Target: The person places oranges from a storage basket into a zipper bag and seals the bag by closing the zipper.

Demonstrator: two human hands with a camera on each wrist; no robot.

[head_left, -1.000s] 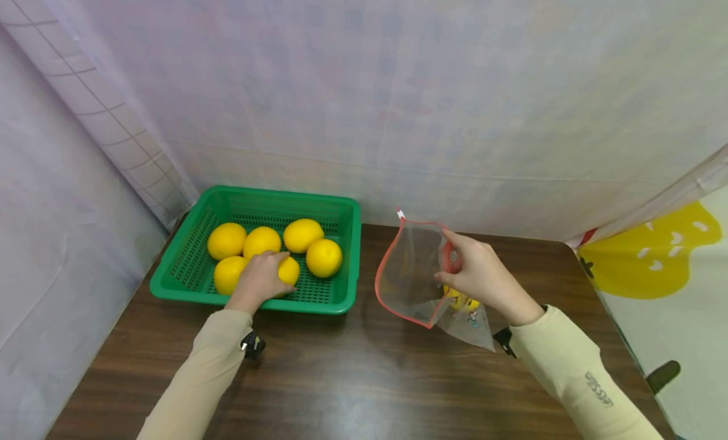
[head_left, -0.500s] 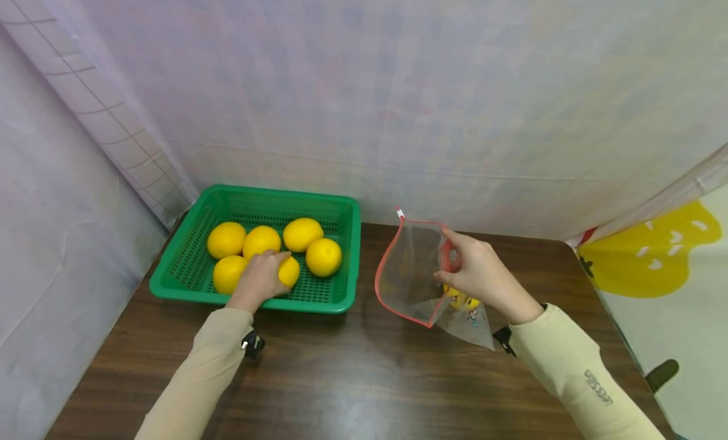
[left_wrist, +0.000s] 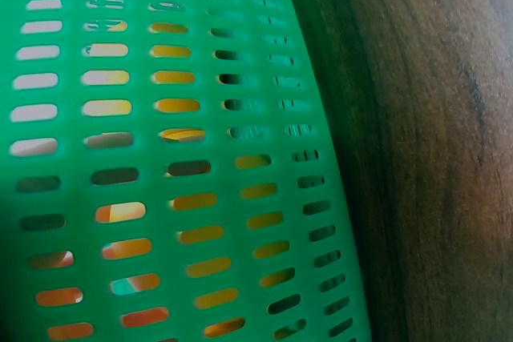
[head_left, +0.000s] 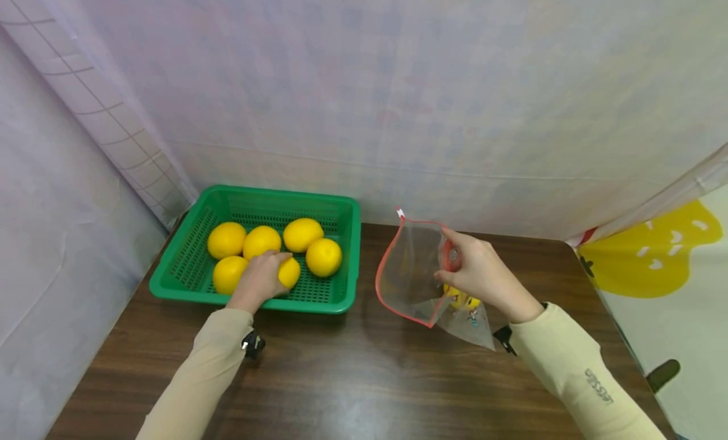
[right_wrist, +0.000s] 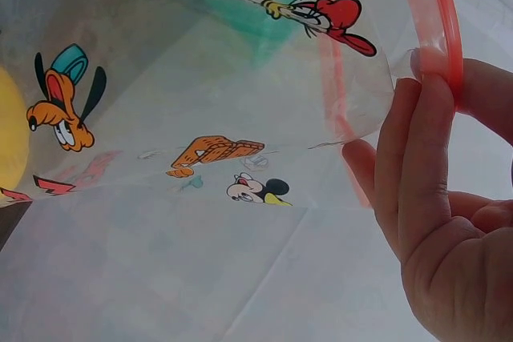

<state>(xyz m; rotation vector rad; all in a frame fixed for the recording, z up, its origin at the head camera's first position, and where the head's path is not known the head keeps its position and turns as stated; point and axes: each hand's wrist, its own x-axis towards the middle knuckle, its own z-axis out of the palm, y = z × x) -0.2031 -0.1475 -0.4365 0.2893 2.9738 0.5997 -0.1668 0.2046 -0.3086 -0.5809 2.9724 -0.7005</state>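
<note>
My left hand (head_left: 258, 279) reaches over the near rim of a green slotted basket (head_left: 256, 303) and grips a yellow lemon (head_left: 291, 273). Several other lemons (head_left: 324, 257) lie around it in the basket. In the left wrist view the basket wall (left_wrist: 180, 186) blocks the hand; yellow shows through its slots. My right hand (head_left: 480, 272) pinches the red-edged mouth of a clear zip bag (head_left: 411, 269) and holds it wide. Cartoon prints mark the bag (right_wrist: 160, 110) in the right wrist view, where something yellow (right_wrist: 11, 134) sits inside at the left edge.
A brown wooden table (head_left: 341, 389) bears the basket on the left and the bag on the right. Behind it hangs a pale curtain (head_left: 398, 111). The bag's white slider (head_left: 400, 213) sits at the top corner of its mouth.
</note>
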